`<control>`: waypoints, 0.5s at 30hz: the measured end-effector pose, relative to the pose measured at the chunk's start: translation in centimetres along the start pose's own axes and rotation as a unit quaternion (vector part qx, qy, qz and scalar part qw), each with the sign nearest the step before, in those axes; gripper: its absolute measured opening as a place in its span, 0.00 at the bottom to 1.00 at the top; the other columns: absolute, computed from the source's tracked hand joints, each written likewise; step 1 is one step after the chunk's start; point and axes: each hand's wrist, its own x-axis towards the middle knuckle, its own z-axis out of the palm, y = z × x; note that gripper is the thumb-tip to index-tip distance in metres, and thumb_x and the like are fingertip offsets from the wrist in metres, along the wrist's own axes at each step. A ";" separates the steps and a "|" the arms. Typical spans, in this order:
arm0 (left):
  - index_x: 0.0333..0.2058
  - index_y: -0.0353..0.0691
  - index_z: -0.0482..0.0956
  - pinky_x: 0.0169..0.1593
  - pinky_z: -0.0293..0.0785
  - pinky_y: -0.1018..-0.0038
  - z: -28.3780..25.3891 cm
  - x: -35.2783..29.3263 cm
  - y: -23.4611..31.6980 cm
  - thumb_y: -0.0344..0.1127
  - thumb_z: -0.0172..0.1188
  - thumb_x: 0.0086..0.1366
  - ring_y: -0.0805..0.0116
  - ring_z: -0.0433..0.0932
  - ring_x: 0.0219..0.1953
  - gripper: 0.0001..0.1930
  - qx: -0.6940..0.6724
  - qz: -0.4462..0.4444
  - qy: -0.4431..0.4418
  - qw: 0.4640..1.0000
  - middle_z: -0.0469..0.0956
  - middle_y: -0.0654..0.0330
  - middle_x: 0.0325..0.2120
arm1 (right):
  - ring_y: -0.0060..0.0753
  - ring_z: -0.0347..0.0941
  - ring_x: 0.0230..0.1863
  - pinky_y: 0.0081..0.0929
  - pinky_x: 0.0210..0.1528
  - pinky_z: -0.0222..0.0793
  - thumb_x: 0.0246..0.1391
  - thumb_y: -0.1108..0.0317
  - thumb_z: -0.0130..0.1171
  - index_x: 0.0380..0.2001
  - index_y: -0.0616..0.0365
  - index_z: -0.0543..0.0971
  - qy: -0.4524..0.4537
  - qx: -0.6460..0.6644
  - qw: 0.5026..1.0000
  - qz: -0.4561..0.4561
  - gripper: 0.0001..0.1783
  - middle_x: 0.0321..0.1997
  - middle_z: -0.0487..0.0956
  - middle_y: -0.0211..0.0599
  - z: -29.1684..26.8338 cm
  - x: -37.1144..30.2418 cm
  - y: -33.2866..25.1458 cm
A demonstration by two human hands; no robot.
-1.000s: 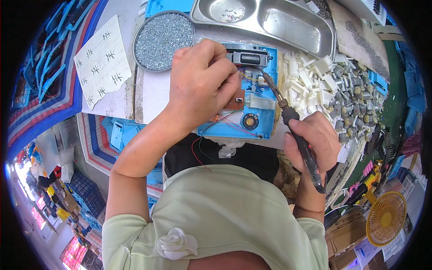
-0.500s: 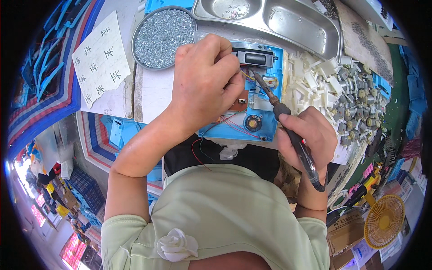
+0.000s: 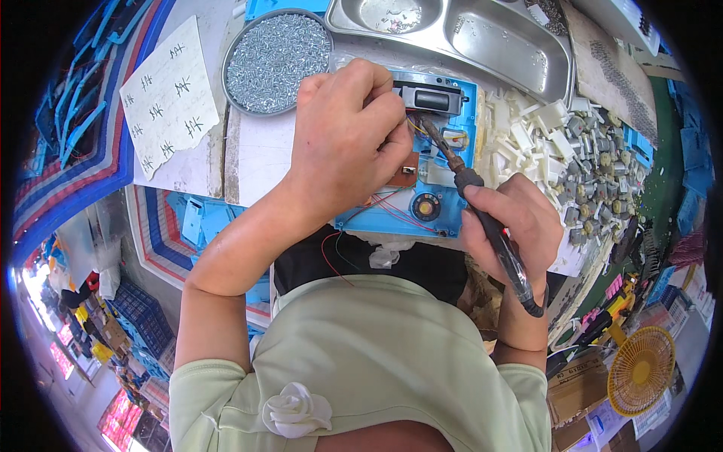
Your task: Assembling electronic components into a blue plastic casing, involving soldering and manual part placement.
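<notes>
A blue plastic casing [image 3: 448, 224] lies on the bench in front of me, with a black part [image 3: 431, 99] at its far side, a brown circuit board [image 3: 404, 172], a round speaker [image 3: 425, 206] and thin red wires. My right hand [image 3: 516, 222] grips a soldering iron [image 3: 482, 197] by its dark handle. The iron's tip reaches in among wires just below the black part. My left hand [image 3: 350, 139] is closed over the casing's left side, fingers curled; what they pinch is hidden behind the hand.
Beyond my left hand stands a round dish [image 3: 277, 64] of small metal pieces. A steel tray [image 3: 512, 45] is at the back. White plastic parts [image 3: 527, 128] and small motors [image 3: 595, 166] are heaped at the right. A marked paper sheet [image 3: 169, 98] lies left; a yellow fan [image 3: 640, 371] stands lower right.
The iron and my right hand have shifted very slightly left and up. My left hand has barely moved and stays closed over the casing.
</notes>
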 end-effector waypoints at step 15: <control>0.25 0.43 0.78 0.44 0.63 0.66 0.3 0.0 0.1 0.28 0.70 0.44 0.62 0.74 0.35 0.10 0.003 -0.002 0.011 1.000 0.72 0.61 0.32 | 0.33 0.68 0.19 0.28 0.21 0.62 0.41 0.78 0.72 0.40 0.56 0.85 0.009 -0.004 1.000 -0.008 0.19 0.20 0.74 0.30 0.0 0.0 0.1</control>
